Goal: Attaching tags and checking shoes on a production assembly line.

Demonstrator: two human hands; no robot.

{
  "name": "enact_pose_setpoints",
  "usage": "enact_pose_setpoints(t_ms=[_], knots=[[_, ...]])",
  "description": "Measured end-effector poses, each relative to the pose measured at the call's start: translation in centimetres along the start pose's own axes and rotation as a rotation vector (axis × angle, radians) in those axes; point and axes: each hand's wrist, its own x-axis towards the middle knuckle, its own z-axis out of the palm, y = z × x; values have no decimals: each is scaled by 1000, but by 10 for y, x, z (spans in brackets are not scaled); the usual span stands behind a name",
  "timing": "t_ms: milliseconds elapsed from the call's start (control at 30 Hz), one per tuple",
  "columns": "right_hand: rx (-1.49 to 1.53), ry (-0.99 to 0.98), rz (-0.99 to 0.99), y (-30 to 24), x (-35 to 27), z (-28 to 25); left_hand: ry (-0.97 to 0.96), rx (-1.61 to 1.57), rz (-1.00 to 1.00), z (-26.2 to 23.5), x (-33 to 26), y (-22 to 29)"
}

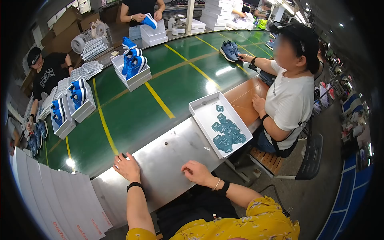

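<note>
My left hand (128, 167) lies flat on the steel worktop (168, 160), fingers apart, near the edge of the green conveyor belt (132, 116). My right hand (196, 172) rests on the same worktop with its fingers loosely curled and nothing in it. A white box lid (202, 110) holding several small teal packets (227, 132) sits to the right of my right hand. Neither hand touches it.
Open white shoeboxes with blue shoes (134, 66) ride the belt, more at the left (76, 98). Flat white box blanks (60, 196) are stacked at my left. A seated person in a white shirt (290, 100) touches a dark blue shoe pair (230, 50). Other workers stand behind.
</note>
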Motion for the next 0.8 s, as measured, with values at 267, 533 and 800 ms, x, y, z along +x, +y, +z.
enact_pose_setpoints(t_ms=[267, 533, 800], knots=[[-108, -623, -150, -41, 47, -59, -14, -18, 3, 5, 5, 0], [-374, -242, -280, -17, 199, -95, 15, -16, 12, 19, 7, 1], [-915, 217, -19, 56, 351, -93, 32, -8, 35, 27, 4, 14]])
